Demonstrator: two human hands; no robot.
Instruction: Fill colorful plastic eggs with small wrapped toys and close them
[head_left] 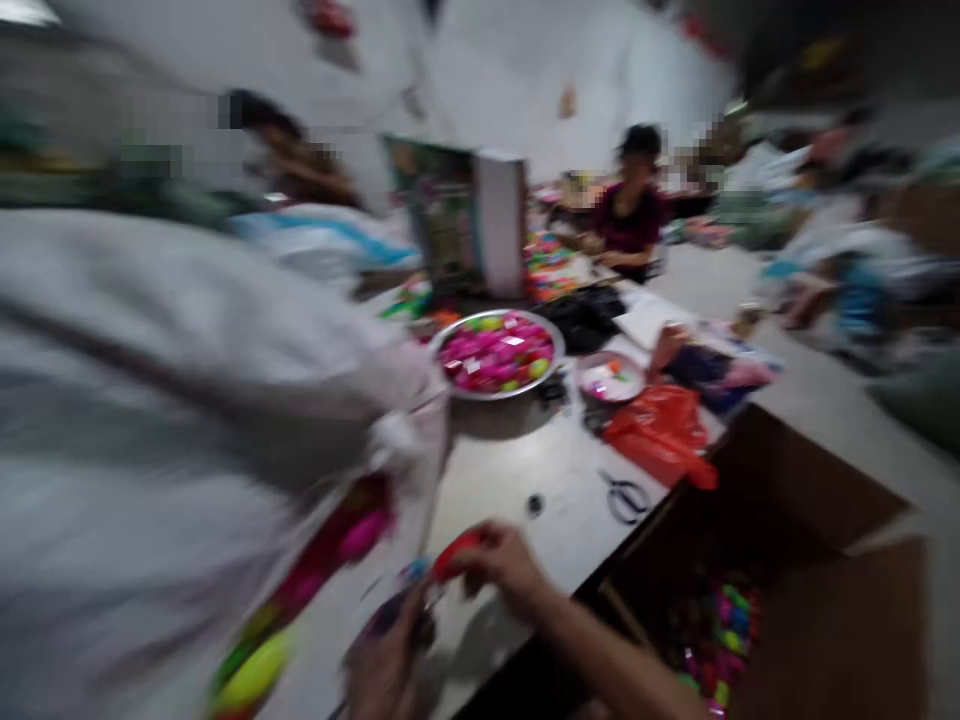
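Note:
My right hand (510,568) pinches a small red piece (454,556) between thumb and fingers, above the near part of the white table. Just left of it, my left hand (381,660) is closed around something dark with a bluish part, too blurred to name. The red piece reaches close to my left fingertips; whether they touch I cannot tell. Beyond my hands lie a small black round item (535,504) and black-handled scissors (627,500). A metal basin (495,396) of shiny pink, green and yellow pieces stands farther back.
A large white sack (172,400) bulges on the left, bright pieces showing at its opening. An open cardboard box (847,620) with colourful pieces stands right. A red plastic bag (664,430) lies beside a small bowl (609,378). A person (631,215) sits across; another leans far left.

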